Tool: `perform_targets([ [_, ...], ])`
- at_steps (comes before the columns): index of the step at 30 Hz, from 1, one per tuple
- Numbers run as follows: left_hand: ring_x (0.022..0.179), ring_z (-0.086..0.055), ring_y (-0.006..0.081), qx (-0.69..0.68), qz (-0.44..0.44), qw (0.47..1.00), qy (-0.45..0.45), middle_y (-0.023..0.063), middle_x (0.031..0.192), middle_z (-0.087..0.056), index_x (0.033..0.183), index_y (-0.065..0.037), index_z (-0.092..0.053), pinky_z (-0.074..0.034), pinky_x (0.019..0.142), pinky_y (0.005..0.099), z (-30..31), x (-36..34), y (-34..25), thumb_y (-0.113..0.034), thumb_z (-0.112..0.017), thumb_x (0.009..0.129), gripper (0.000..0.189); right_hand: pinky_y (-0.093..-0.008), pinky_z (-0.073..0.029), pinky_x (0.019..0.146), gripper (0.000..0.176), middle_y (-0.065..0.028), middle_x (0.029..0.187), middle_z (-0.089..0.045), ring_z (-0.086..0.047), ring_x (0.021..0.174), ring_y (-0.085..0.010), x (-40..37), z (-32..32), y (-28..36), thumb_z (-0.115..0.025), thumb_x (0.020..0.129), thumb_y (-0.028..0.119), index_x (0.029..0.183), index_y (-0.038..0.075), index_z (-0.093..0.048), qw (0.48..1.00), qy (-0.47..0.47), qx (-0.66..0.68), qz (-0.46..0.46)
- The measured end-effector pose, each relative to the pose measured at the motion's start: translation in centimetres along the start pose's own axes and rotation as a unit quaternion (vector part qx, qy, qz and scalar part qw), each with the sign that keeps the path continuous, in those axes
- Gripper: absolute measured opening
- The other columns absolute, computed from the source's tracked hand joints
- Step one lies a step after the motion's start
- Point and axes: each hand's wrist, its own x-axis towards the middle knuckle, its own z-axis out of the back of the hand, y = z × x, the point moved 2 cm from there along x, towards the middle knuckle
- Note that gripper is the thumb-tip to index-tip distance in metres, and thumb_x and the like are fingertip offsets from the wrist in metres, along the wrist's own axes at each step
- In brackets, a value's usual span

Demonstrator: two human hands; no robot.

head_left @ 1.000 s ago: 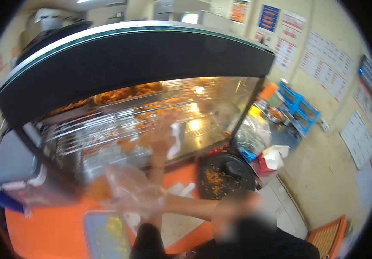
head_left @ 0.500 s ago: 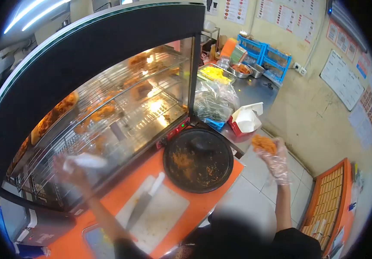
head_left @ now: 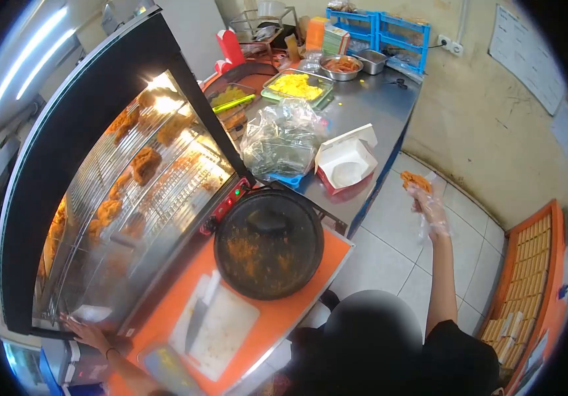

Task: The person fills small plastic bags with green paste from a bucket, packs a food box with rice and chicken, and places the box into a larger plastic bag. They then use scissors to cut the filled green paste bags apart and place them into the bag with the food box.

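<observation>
My right hand (head_left: 430,210), in a clear plastic glove, holds up a piece of fried chicken (head_left: 416,181) above the tiled floor. At lower left my bare left hand (head_left: 89,330) reaches to the bottom edge of the heated display cabinet (head_left: 165,204), fingers stretched out along it. Just above those fingers shows a white patch like paper (head_left: 93,313). Inside the lit cabinet, more fried chicken (head_left: 145,164) lies on wire racks. An opened white and red takeaway box (head_left: 348,165) stands on the steel counter.
A round black lid (head_left: 269,244) with crumbs lies on the orange counter (head_left: 327,247). Beside it a knife (head_left: 199,313) rests on a white cutting board (head_left: 228,336). Plastic bags (head_left: 281,142), a tray of yellow food (head_left: 297,86) and blue racks (head_left: 399,39) occupy the steel counter.
The view has swung so the steel counter appears nearer and fuller. My left hand has gone down to the cabinet's lower edge. My right hand still holds the fried chicken, out to the right.
</observation>
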Motion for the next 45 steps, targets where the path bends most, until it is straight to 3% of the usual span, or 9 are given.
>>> perform_targets([
  [3,0.135,-0.031,0.0349,-0.252,-0.091,0.960,-0.085,0.0215,0.146,-0.031,0.141,-0.002,-0.034,-0.026,0.111,0.0441,6.2,1.8,-0.6,-0.026,-0.037,0.099,0.049,-0.0212,-0.044,0.064,0.054,-0.0012,0.092,-0.067,-0.053,0.071,-0.0055,6.1,-2.2,-3.7,-0.076,0.078,0.028,0.116,0.002,-0.048,0.997,0.078,0.000,-0.027],
  [9,0.125,-0.038,0.0432,-0.362,0.274,0.884,-0.110,0.0269,0.143,-0.033,0.138,0.004,-0.035,-0.033,0.104,0.0488,8.8,5.2,-7.3,-0.032,-0.039,0.097,0.055,-0.0225,-0.041,0.061,0.036,0.0029,0.086,-0.062,-0.052,0.070,-0.0062,13.4,-13.1,-3.1,-0.072,0.080,0.031,0.104,0.004,-0.068,0.979,0.192,-0.011,0.061],
  [14,0.116,-0.044,0.0501,-0.355,0.388,0.844,-0.103,0.0313,0.139,-0.034,0.136,0.009,-0.035,-0.039,0.097,0.0528,7.1,7.9,-11.5,-0.036,-0.040,0.095,0.061,-0.0256,-0.046,0.069,0.033,0.0001,0.087,-0.067,-0.059,0.075,-0.0109,22.3,-15.7,-12.9,-0.072,0.081,0.025,0.099,-0.002,-0.070,0.983,0.180,-0.002,0.043],
  [18,0.109,-0.048,0.0557,-0.233,0.399,0.886,-0.029,0.0349,0.137,-0.036,0.134,0.012,-0.036,-0.043,0.092,0.0560,4.3,8.2,-12.4,-0.040,-0.041,0.093,0.066,-0.0232,-0.046,0.082,0.030,-0.0033,0.100,-0.068,-0.061,0.093,-0.0103,20.8,-16.9,-11.1,-0.067,0.085,0.022,0.107,0.002,-0.067,0.975,0.219,0.046,0.021],
  [24,0.129,-0.030,0.0554,0.290,0.123,0.925,0.213,0.0342,0.146,-0.019,0.140,0.014,-0.017,-0.029,0.099,0.0687,-0.4,7.1,-10.5,-0.046,-0.048,0.091,0.084,-0.0219,-0.046,0.081,0.041,-0.0016,0.104,-0.066,-0.060,0.089,-0.0100,23.8,-15.9,-14.0,-0.067,0.085,0.030,0.115,0.001,-0.063,0.957,0.268,-0.051,-0.095],
  [27,0.128,-0.027,0.0519,0.195,0.169,0.941,0.218,0.0319,0.144,-0.018,0.138,0.014,-0.015,-0.027,0.100,0.0650,3.5,7.4,-12.2,-0.044,-0.052,0.090,0.084,-0.0216,-0.047,0.076,0.043,-0.0015,0.104,-0.066,-0.059,0.085,-0.0097,21.8,-17.2,-11.1,-0.067,0.084,0.033,0.115,0.003,-0.063,0.947,0.283,0.077,-0.129],
  [37,0.111,-0.041,0.0360,-0.007,0.245,0.969,-0.024,0.0217,0.128,-0.037,0.127,0.007,-0.034,-0.035,0.095,0.0507,2.6,4.8,-11.2,-0.037,-0.050,0.093,0.057,-0.0292,-0.050,0.071,0.054,-0.0085,0.096,-0.067,-0.062,0.081,-0.0160,23.1,-15.7,-9.5,-0.072,0.081,0.038,0.117,0.002,-0.058,0.937,0.273,-0.209,0.054],
  [42,0.103,-0.048,0.0281,-0.310,0.200,0.902,-0.224,0.0166,0.119,-0.046,0.121,0.004,-0.044,-0.038,0.092,0.0435,13.0,-1.6,-17.9,-0.033,-0.048,0.095,0.046,-0.0408,-0.047,0.084,0.052,-0.0184,0.104,-0.061,-0.059,0.096,-0.0322,13.9,-16.2,-5.7,-0.063,0.085,0.042,0.113,-0.001,-0.056,0.875,0.216,-0.336,0.274],
  [45,0.098,-0.052,0.0234,-0.556,0.114,0.817,-0.105,0.0135,0.114,-0.052,0.117,0.002,-0.050,-0.041,0.090,0.0391,23.4,-8.3,-29.7,-0.031,-0.047,0.096,0.040,-0.0437,-0.044,0.088,0.046,-0.0220,0.105,-0.059,-0.057,0.100,-0.0371,13.3,-16.8,-7.9,-0.058,0.087,0.040,0.106,-0.001,-0.056,0.854,0.204,-0.418,0.233],
])
